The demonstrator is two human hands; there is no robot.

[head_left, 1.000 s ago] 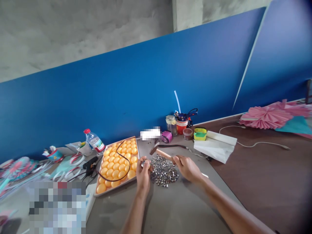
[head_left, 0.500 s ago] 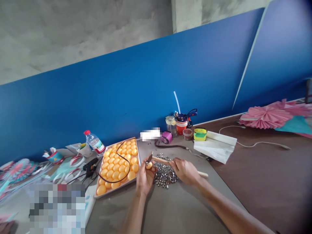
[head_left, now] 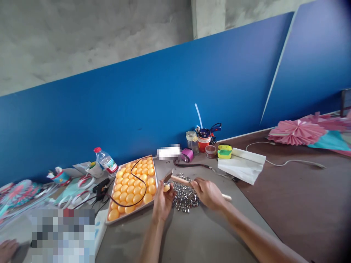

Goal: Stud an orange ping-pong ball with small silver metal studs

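Note:
My right hand (head_left: 208, 191) is closed round the pale wooden handle of a small hammer (head_left: 181, 179). Its dark, flat head points left, just above my left hand (head_left: 163, 199). In the fingers of that left hand is a small orange-yellow ball (head_left: 166, 187), partly hidden by them. Something shiny shows at the ball's top, beside the hammer head; whether the two touch I cannot tell. Between and below my hands, a heap of small shiny metal pieces (head_left: 186, 201) lies on the grey mat (head_left: 197, 233).
Left of my hands, a shallow box (head_left: 131, 212) holds rows of orange balls, with a black cord across it. A water bottle (head_left: 106, 160), a purple object (head_left: 187, 155) and an orange cup of tools (head_left: 203, 143) stand behind. Another person's hand (head_left: 8, 250) shows at lower left.
The hammer head has tilted and lifted slightly over the ball, and my left fingers cover more of the ball. Another person's hand has come into view at lower left.

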